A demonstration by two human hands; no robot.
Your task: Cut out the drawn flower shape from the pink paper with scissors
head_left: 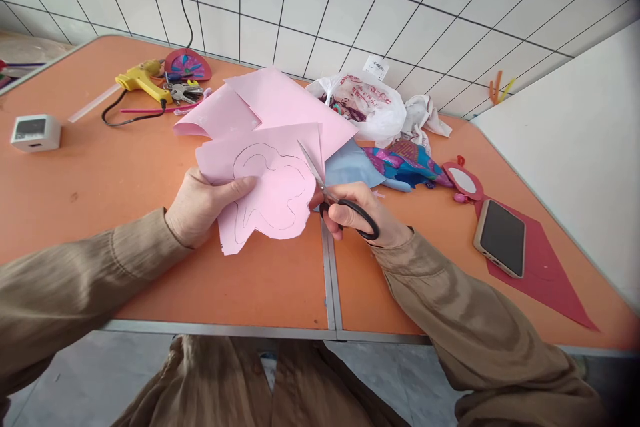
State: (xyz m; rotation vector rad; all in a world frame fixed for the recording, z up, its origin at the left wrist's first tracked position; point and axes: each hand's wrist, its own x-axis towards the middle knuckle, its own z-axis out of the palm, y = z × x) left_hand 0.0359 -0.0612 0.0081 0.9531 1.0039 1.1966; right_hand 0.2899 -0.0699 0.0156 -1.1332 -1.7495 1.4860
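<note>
My left hand (203, 207) pinches a pink sheet (273, 190) by its left edge, thumb on top. A curvy pencil outline is drawn on the sheet. My right hand (357, 213) is closed through the black handles of a pair of scissors (325, 187). The blades point up and left, into the sheet's right edge along the outline. More pink paper (270, 103) lies behind on the orange table (100, 173).
A yellow glue gun (140, 80) with keys lies back left, a small white device (36, 132) at far left. A white plastic bag (367, 103), colourful fabric (405, 163), a small pink mirror (463, 181) and a phone (501, 237) on red paper sit right.
</note>
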